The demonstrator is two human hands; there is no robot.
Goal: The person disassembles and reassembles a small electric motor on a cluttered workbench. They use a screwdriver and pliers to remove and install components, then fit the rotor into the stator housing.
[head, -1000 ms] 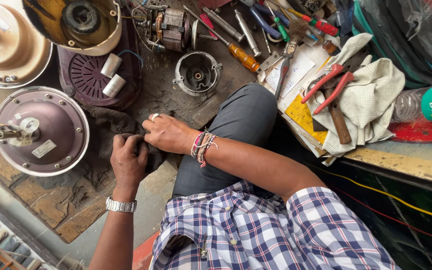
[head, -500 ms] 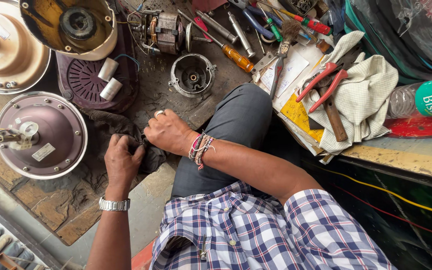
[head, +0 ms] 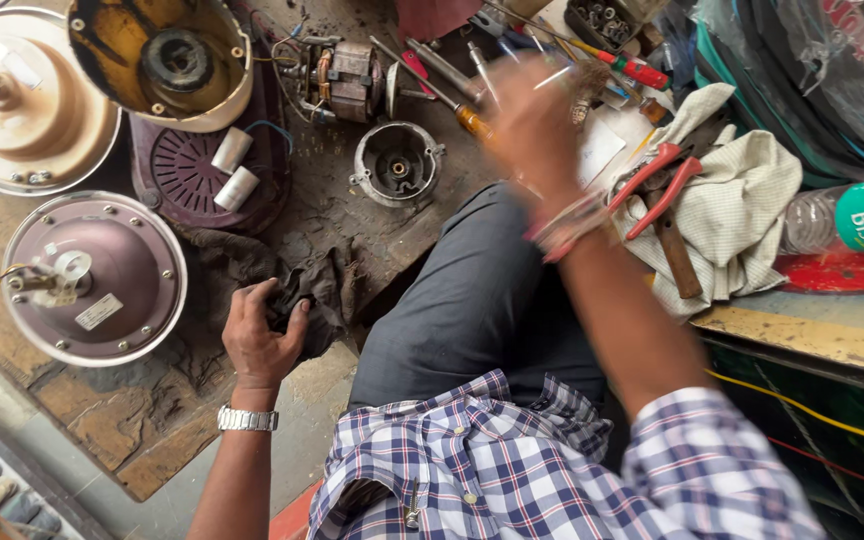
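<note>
dark rag (head: 317, 295) under left hand (head: 260, 340); right hand (head: 532, 120) over screwdrivers (head: 452, 95).

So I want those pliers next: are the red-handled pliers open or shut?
Open: the red-handled pliers lie on the checked cloth with handles spread apart.

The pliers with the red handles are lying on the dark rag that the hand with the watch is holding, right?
Not quite. The head view shows the red-handled pliers lying on the pale checked cloth at the right. The hand with the watch, the left hand, does hold the dark rag.
</note>
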